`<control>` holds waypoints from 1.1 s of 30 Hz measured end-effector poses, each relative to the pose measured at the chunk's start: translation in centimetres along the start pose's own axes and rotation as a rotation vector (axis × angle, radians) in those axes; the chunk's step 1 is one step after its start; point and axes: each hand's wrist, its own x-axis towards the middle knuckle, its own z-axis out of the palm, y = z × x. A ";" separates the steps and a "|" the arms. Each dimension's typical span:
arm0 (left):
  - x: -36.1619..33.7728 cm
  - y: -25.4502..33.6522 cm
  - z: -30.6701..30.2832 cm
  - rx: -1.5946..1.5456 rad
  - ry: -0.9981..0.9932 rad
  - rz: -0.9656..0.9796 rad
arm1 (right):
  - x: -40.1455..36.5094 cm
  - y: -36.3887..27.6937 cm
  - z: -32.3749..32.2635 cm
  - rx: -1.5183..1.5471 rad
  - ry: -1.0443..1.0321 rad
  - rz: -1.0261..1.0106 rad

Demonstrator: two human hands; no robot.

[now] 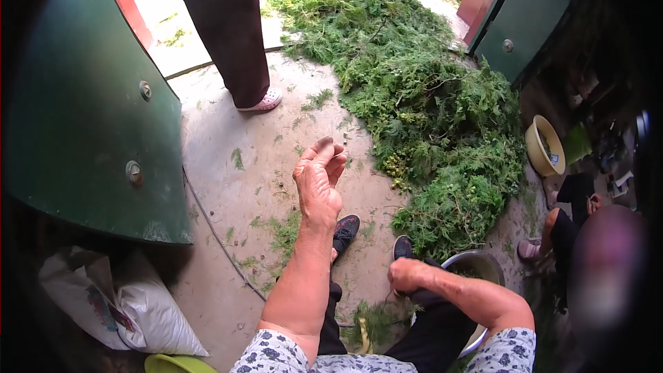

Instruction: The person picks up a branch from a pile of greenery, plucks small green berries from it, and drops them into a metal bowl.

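Note:
My left hand (321,176) is raised over the concrete floor, its fingers bent and thumb pressed against them. Anything pinched there is too small to make out. Close to my right knee, my right hand (409,275) is closed in a fist; what it may hold is hidden. Beneath it, a green sprig (380,322) lies between my legs. A big heap of cut green conifer branches (428,110) spreads in front and to the right. Beside my right leg stands a metal basin (494,266), partly covered by my forearm.
A person in dark trousers (231,34) stands in the doorway between green metal doors (83,117). Another person's hand (594,202) shows at right, near a yellow basin (535,145). White sacks (148,304) and a green tub (176,365) sit lower left. A cable (214,231) crosses the floor.

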 end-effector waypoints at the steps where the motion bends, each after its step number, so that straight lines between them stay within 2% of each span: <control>1: 0.1 0.0 -0.1 -0.012 0.001 -0.004 | -0.9 1.2 -5.1 0.096 0.250 0.007; 2: 0.3 -0.1 -0.1 -0.009 0.002 -0.004 | -3.1 1.2 -11.2 0.398 0.611 0.115; 3: 0.4 -0.2 -0.2 -0.018 -0.010 0.004 | -6.0 1.0 -17.1 0.854 0.885 0.131; 4: 0.4 -0.3 -0.3 -0.030 -0.021 0.013 | -7.7 2.4 -21.4 1.075 1.152 -0.195; 5: 0.4 -0.3 -0.3 -0.029 -0.021 0.016 | -9.2 2.4 -24.6 1.218 1.356 -0.344; 7: 0.3 -0.5 0.0 -0.034 -0.028 0.007 | -10.6 3.4 -27.0 1.207 1.569 -0.409; 11: 0.1 -0.8 0.4 -0.009 -0.019 -0.042 | -9.1 2.7 -22.1 1.166 1.462 -0.392; 13: 0.1 -1.3 0.6 -0.013 -0.053 -0.055 | -7.0 4.0 -16.9 1.199 1.398 -0.254; 15: 0.6 -2.1 0.0 -0.015 -0.126 -0.080 | -4.7 6.2 -10.2 1.207 1.212 -0.119; 16: 0.4 -2.1 0.3 0.020 -0.112 -0.085 | -4.1 7.4 -6.6 1.153 1.037 -0.006; 17: 0.4 -2.4 0.5 0.029 -0.109 -0.086 | -3.3 9.0 -2.8 0.975 0.873 0.069; 19: 0.2 -2.7 1.0 0.085 -0.102 -0.104 | -1.5 11.2 4.2 0.739 0.715 0.206; 20: 0.2 -3.0 1.2 0.102 -0.113 -0.109 | -0.8 12.1 7.4 0.808 0.694 0.253; 22: -0.1 -3.6 2.0 0.125 -0.120 -0.149 | -0.5 13.5 11.4 0.985 0.681 0.377; 24: -0.4 -4.6 2.6 0.140 -0.123 -0.181 | -0.1 15.1 14.0 1.130 0.934 0.454; 25: -0.5 -5.0 2.8 0.136 -0.152 -0.210 | 0.2 16.1 14.8 1.042 1.121 0.474; 26: -0.5 -5.3 3.0 0.131 -0.180 -0.234 | 0.1 16.9 14.5 1.129 1.243 0.526; 28: -0.8 -6.0 3.4 0.147 -0.190 -0.228 | 0.1 19.2 13.3 0.965 1.464 0.533; 30: -1.1 -6.7 4.0 0.162 -0.194 -0.245 | 0.1 20.9 10.5 1.108 1.499 0.533; 33: -1.4 -7.6 4.3 0.173 -0.209 -0.267 | 0.0 23.0 6.6 1.450 1.378 0.438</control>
